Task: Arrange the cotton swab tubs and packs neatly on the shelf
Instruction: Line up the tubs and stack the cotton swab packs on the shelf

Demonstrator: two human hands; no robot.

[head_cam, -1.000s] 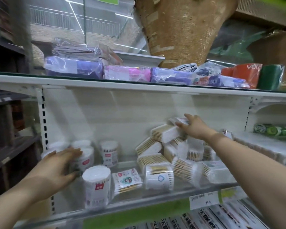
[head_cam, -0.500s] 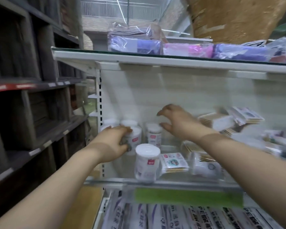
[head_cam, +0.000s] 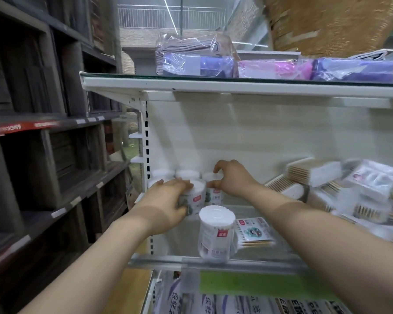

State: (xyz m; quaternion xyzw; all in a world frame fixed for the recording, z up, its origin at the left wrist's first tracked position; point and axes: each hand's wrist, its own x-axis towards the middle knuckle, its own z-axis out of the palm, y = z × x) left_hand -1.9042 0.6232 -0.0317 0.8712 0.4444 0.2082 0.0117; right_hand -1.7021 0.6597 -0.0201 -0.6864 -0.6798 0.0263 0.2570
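Cotton swab tubs [head_cam: 187, 175] are clustered at the back left of the shelf [head_cam: 157, 259], mid-frame. One tub [head_cam: 216, 234] is stood before them, a flat pack [head_cam: 253, 231] just right; swab boxes [head_cam: 315, 173] are heaped at the frame's right.

Overall light: bright and even on the white shelf back panel [head_cam: 247, 137]; dim over the dark wooden racks [head_cam: 43, 155] at left.
Source: overhead, shown by thin bright light streaks [head_cam: 167, 5] up top (they look like reflections in glass).
Glare: shiny patches on the plastic-wrapped packs [head_cam: 197, 64].
Shadows: soft band beneath the upper shelf [head_cam: 236, 87].
Blur: motion smear on the swab boxes [head_cam: 315, 173] and woven basket [head_cam: 327, 23]; front tub [head_cam: 216, 232] sharper.
Edges: wide-angle bending of shelf lines.
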